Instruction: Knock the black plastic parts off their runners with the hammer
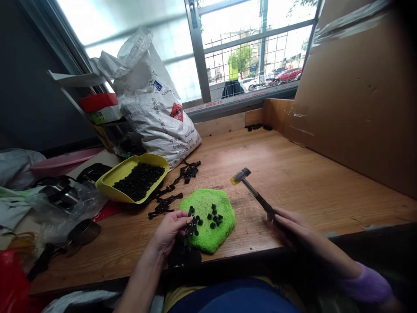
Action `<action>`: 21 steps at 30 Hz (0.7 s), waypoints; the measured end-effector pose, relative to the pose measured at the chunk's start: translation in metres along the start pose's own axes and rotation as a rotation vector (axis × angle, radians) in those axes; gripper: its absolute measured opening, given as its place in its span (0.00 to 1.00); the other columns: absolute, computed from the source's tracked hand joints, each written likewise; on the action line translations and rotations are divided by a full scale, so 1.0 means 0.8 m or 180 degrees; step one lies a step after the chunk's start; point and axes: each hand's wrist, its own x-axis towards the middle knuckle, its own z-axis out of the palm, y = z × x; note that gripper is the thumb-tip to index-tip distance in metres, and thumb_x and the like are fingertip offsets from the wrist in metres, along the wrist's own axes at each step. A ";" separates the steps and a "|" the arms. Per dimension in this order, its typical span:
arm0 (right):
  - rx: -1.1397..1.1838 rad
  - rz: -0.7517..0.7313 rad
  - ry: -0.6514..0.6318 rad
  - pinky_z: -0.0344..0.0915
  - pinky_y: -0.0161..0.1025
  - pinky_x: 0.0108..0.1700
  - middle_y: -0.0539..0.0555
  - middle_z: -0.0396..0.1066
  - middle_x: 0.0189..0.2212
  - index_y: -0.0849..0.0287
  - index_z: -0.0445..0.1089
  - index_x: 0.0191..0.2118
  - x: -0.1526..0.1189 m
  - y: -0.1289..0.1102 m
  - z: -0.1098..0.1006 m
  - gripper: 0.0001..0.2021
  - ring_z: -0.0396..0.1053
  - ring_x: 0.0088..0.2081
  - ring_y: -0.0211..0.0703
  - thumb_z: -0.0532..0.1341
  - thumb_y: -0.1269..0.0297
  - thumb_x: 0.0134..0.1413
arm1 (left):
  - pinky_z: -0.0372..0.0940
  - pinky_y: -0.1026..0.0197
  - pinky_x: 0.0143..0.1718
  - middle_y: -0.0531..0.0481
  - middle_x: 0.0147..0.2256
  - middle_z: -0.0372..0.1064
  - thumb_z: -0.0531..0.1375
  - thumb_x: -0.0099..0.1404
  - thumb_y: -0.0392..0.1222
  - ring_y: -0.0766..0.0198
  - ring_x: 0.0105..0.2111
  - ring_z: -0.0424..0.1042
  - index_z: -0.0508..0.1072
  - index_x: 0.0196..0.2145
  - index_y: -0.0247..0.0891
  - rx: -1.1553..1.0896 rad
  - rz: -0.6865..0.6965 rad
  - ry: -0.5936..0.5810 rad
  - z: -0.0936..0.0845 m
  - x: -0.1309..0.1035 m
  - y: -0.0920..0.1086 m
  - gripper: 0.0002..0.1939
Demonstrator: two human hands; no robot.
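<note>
My left hand point(172, 228) pinches a black plastic strip point(193, 226) with knobs over the left part of a green fuzzy hexagonal mat point(208, 198). Several small black parts point(213, 217) lie on the mat, right of the strip. To the right of the mat, my right hand point(288, 224) is closed around the dark handle of a small mallet point(241, 175). The mallet's head, grey with a yellow face, is raised and clear of the mat. Other black strips point(166, 204) rest on the wooden table to the left, behind my left hand.
A yellow scoop tray point(104, 182) full of small black parts stands left, before a large white sack point(153, 100). Cardboard point(358, 100) borders the right side. A metal cup point(84, 234) and plastic bags are far left. The table's front edge is near me.
</note>
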 end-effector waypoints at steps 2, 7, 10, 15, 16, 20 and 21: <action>-0.0432 -0.0262 0.0265 0.63 0.35 0.31 0.53 0.67 0.31 0.58 0.66 0.43 -0.002 -0.008 0.003 0.15 0.66 0.32 0.43 0.52 0.54 0.60 | 0.52 0.74 0.17 0.55 0.21 0.66 0.67 0.48 0.40 0.77 0.17 0.61 0.69 0.28 0.32 0.0066 0.0007 0.0041 0.001 0.001 0.000 0.12; -0.1152 -0.0732 -0.0141 0.59 0.36 0.37 0.51 0.66 0.30 0.57 0.64 0.42 -0.006 -0.048 0.022 0.13 0.64 0.34 0.43 0.47 0.59 0.64 | 0.50 0.74 0.16 0.57 0.18 0.64 0.67 0.47 0.40 0.78 0.15 0.58 0.67 0.26 0.32 0.0211 -0.0025 0.0014 0.006 0.002 0.004 0.13; -0.1397 -0.0975 -0.0324 0.55 0.34 0.30 0.49 0.62 0.26 0.56 0.61 0.42 -0.002 -0.067 0.037 0.11 0.60 0.27 0.39 0.45 0.60 0.65 | 0.49 0.74 0.16 0.57 0.17 0.63 0.67 0.47 0.40 0.78 0.14 0.57 0.66 0.25 0.33 0.0237 -0.0005 -0.0001 0.006 0.002 0.006 0.13; -0.2522 -0.0866 -0.0554 0.48 0.35 0.25 0.48 0.59 0.22 0.57 0.57 0.33 0.009 -0.073 0.060 0.11 0.56 0.22 0.38 0.44 0.61 0.65 | 0.47 0.73 0.15 0.58 0.16 0.60 0.67 0.46 0.42 0.78 0.13 0.54 0.66 0.23 0.33 0.0322 0.0014 -0.0073 0.005 0.002 0.008 0.13; -0.2707 -0.0801 -0.0558 0.47 0.35 0.25 0.48 0.58 0.20 0.57 0.56 0.31 0.009 -0.074 0.062 0.12 0.55 0.21 0.38 0.45 0.60 0.65 | 0.47 0.73 0.15 0.58 0.16 0.60 0.66 0.46 0.42 0.78 0.13 0.54 0.66 0.23 0.33 0.0343 0.0019 -0.0087 0.005 0.003 0.008 0.13; -0.2263 -0.1096 -0.0314 0.51 0.34 0.27 0.49 0.60 0.24 0.57 0.55 0.34 0.010 -0.085 0.064 0.11 0.58 0.23 0.38 0.42 0.61 0.66 | 0.47 0.73 0.14 0.58 0.17 0.60 0.66 0.47 0.42 0.78 0.13 0.54 0.64 0.23 0.34 0.0352 -0.0022 -0.0144 0.004 0.005 0.008 0.14; -0.2184 -0.1131 -0.0273 0.52 0.34 0.28 0.50 0.61 0.25 0.57 0.56 0.35 0.011 -0.088 0.063 0.11 0.59 0.24 0.38 0.42 0.61 0.66 | 0.47 0.73 0.14 0.58 0.17 0.60 0.66 0.47 0.41 0.78 0.13 0.54 0.64 0.23 0.34 0.0352 -0.0044 -0.0155 0.004 0.006 0.009 0.14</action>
